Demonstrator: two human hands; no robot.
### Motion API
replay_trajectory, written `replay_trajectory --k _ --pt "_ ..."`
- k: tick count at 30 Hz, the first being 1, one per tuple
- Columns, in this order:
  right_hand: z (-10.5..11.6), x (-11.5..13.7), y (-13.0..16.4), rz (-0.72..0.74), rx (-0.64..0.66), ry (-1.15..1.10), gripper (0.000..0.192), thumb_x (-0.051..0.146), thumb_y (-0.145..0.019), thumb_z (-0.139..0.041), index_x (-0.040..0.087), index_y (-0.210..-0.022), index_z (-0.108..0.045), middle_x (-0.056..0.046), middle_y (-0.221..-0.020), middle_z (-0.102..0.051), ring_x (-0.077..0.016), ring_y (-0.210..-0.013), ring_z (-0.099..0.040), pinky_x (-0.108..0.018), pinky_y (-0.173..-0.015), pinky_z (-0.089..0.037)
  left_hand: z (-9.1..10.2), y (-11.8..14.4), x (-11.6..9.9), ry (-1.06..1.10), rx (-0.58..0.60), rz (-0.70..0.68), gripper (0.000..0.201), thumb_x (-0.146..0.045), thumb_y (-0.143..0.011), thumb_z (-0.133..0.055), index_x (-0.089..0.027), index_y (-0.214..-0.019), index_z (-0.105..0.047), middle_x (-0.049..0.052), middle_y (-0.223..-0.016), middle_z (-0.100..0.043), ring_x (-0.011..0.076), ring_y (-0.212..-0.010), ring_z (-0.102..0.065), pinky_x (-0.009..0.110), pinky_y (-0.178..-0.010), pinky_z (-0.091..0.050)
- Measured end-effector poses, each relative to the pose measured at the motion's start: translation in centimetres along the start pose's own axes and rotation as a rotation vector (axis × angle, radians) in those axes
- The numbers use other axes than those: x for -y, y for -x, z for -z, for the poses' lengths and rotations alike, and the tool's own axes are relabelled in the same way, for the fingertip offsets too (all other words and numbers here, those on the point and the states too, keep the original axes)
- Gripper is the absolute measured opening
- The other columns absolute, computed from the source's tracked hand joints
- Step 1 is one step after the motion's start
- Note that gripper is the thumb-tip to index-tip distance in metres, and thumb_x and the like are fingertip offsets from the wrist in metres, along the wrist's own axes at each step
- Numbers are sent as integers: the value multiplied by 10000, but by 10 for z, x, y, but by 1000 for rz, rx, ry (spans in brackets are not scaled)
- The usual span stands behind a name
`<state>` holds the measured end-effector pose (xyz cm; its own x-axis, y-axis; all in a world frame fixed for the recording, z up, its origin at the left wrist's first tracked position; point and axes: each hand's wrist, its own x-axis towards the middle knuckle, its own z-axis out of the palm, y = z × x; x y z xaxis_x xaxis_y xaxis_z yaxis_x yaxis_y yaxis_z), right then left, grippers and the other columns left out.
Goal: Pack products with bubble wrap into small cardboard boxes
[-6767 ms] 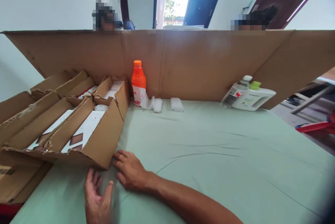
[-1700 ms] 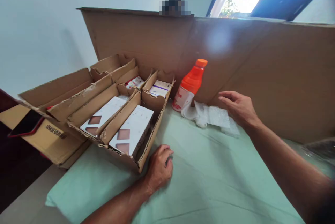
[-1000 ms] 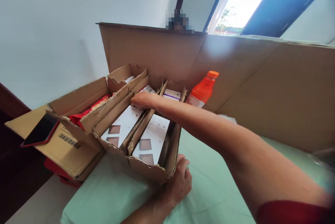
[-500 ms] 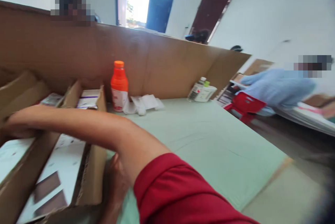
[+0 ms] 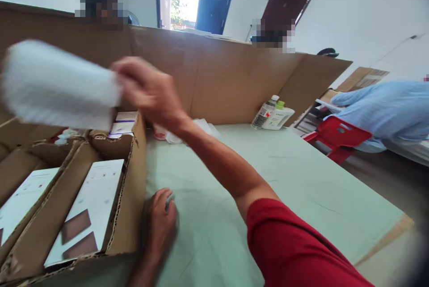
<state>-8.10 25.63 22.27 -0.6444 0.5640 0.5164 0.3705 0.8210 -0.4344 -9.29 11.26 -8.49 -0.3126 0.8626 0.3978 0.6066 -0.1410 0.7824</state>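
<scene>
My right hand [image 5: 150, 92] is raised over the cardboard boxes, its thumb and fingers pinched on the near end of a white, soft-looking flat piece [image 5: 63, 86]. Motion smears this piece, so whether it is one sheet or a stack cannot be made out. On the green tabletop [image 5: 214, 197], just right of the nearest box, rests my left hand [image 5: 162, 215], loosely curved with a gap between thumb and fingers and nothing seen in it. White printed cards or flat boxes [image 5: 92, 202] with brown rectangles lie inside the cardboard box [image 5: 125, 224] beside it.
A second compartment at left holds another white printed piece [image 5: 28, 193]. Cardboard panels [image 5: 228, 77] wall the table's back. A clear bottle [image 5: 264, 112] and a white jug [image 5: 278, 118] stand there. Beyond the table's right edge are a red chair [image 5: 345, 135] and a person in light blue [image 5: 392, 108].
My right hand has come up and rightward out of the left-hand boxes, now carrying the white piece. My left hand shows more fully beside the box. The view has shifted slightly.
</scene>
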Motion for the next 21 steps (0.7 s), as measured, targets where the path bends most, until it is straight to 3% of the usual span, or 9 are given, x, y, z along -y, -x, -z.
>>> replay_trajectory --k 2,3,5,7,9,12,15,18,21 --pt "22 -57 35 -187 -314 148 460 296 -1094 -194 266 -1394 -542 20 -1323 -676 -94 -1206 -606 -174 -1003 -458 0 -1 -3 5 -7 -4 284 -238 -870 -488 -176 -1037 -709 112 -1121 -728 251 -1048 -692 401 -874 -600" --pt "26 -87 50 -339 -361 252 486 260 -1086 -176 197 -1393 -547 -52 -1300 -683 -113 -1162 -630 -187 -965 -477 1 -2 -4 5 -10 -4 286 -235 -870 -493 -177 -1043 -713 112 -1127 -729 251 -1057 -690 407 -893 -595" --pt "22 -138 75 -620 -194 394 445 201 -1050 -266 154 -1338 -601 -95 -1239 -713 -137 -1121 -660 -203 -923 -490 2 -2 -6 3 -10 -3 285 -225 -871 -500 -180 -1050 -717 110 -1132 -730 250 -1065 -687 416 -925 -584" --pt "10 -174 92 -730 -27 409 317 192 -953 -492 152 -1184 -705 -99 -1087 -769 -184 -1027 -707 -221 -844 -514 3 -3 -7 4 -5 0 286 -211 -873 -498 -177 -1055 -717 115 -1136 -728 248 -1069 -686 418 -939 -579" --pt "3 -193 101 -747 47 382 278 192 -866 -603 144 -1101 -744 -102 -963 -790 -212 -942 -733 -237 -785 -525 3 -3 -8 3 -5 6 290 -194 -870 -492 -167 -1053 -715 126 -1138 -725 251 -1070 -686 424 -940 -580" --pt "8 -195 105 -714 61 345 321 216 -901 -536 121 -1134 -735 -106 -920 -790 -200 -846 -742 -251 -748 -527 1 -2 -12 -3 -19 12 299 -155 -853 -483 -165 -1042 -715 126 -1123 -727 250 -1067 -685 429 -952 -575" --pt "15 -180 92 -572 44 234 311 246 -911 -495 138 -1044 -755 -84 -855 -781 -175 -688 -718 -260 -674 -518 0 -4 -18 -11 -33 12 313 -104 -822 -491 -180 -1027 -715 106 -1097 -732 227 -1055 -687 390 -960 -574" --pt "4 -147 61 -286 -4 72 253 278 -870 -551 173 -930 -773 -55 -821 -772 -174 -677 -696 -274 -666 -504 -2 -7 -22 -12 -50 22 343 -57 -786 -495 -181 -1026 -707 97 -1085 -731 214 -1042 -686 365 -954 -575" --pt "-26 -96 11 9 5 11 228 274 -878 -575 189 -942 -777 -39 -900 -779 -171 -785 -692 -274 -744 -495 -3 -9 -24 5 -63 40 357 -30 -769 -487 -180 -1019 -694 97 -1088 -721 218 -1040 -672 376 -957 -567"
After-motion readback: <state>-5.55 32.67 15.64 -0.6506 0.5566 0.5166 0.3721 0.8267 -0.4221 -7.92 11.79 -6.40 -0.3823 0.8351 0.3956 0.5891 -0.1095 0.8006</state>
